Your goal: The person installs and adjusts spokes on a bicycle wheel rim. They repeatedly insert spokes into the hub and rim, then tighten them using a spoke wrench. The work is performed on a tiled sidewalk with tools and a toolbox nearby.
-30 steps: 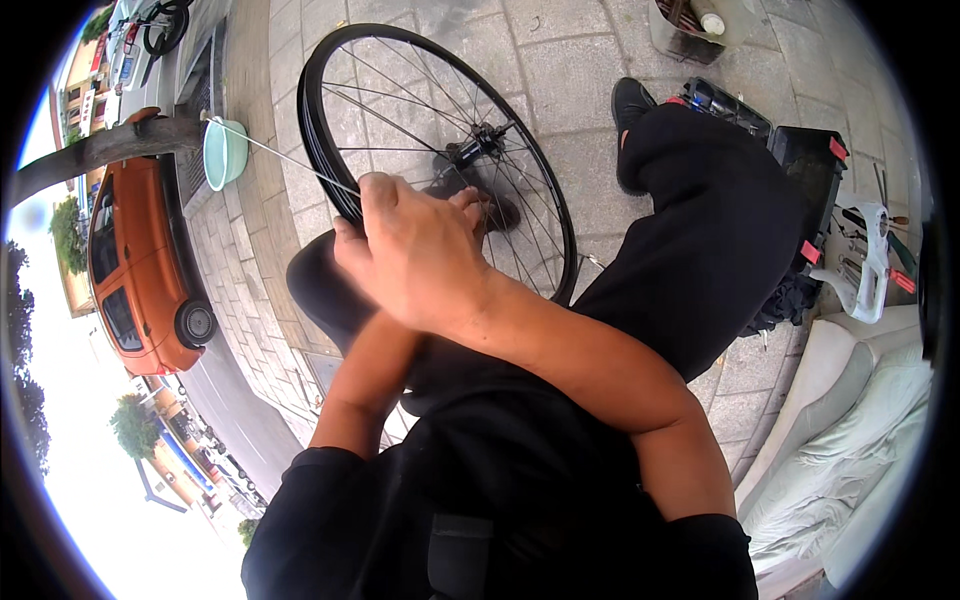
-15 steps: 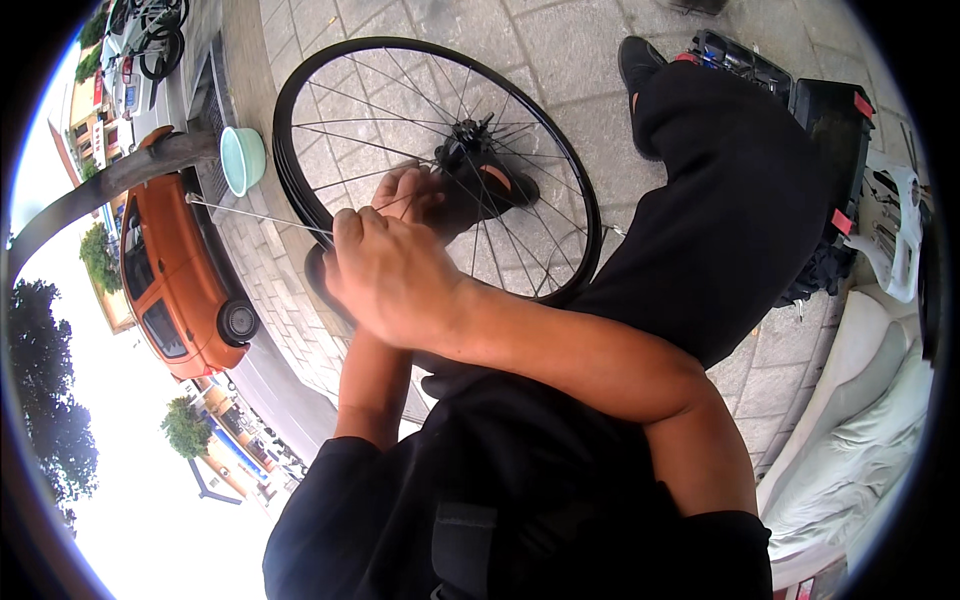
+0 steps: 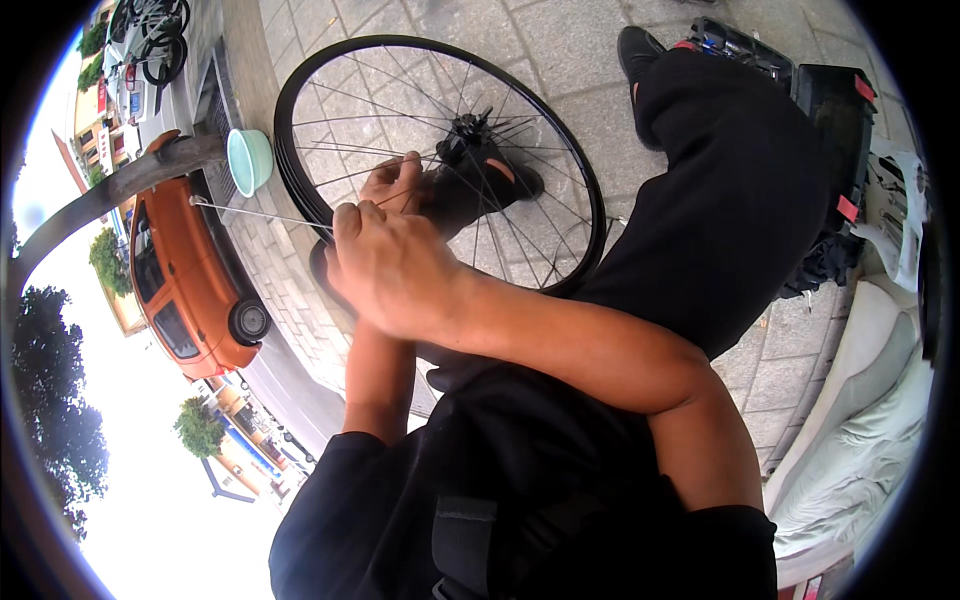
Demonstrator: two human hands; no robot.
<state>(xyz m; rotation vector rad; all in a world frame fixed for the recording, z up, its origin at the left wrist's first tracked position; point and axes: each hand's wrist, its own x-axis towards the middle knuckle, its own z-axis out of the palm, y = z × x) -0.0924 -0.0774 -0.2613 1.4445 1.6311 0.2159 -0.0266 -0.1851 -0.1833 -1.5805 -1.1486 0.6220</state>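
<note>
Right hand [image 3: 395, 265] is fisted on a loose spoke [image 3: 262, 216], pinching it at the near edge of the rim [image 3: 300, 190]. Spoke's free end sticks out left past the rim, toward the green bowl [image 3: 249, 160]. Left hand [image 3: 395, 185] is inside the wheel [image 3: 440, 165], fingers curled among the laced spokes just short of the hub [image 3: 470, 135]. It touches them, but I can't tell if it actually grips one.

Wheel stands on edge on the paving [image 3: 580, 60], leaning against my left knee, right under both hands. My foot shows through the spokes by the hub.

Risks, my read:
- Spoke is thin and long. Push it at an angle and it probably bends or kinks.
- Grip is far from the free end, so the tip can whip and scratch the rim or snag a laced spoke.
- Only my leg steadies the wheel. Shift the knee and it likely rolls or tips, dragging the spoke out of line.
- Left fingers sit between crossed spokes, so a pinch is likely if the wheel turns.

Toolbox [image 3: 835, 110] is off to the right, well apart from both hands.
</note>
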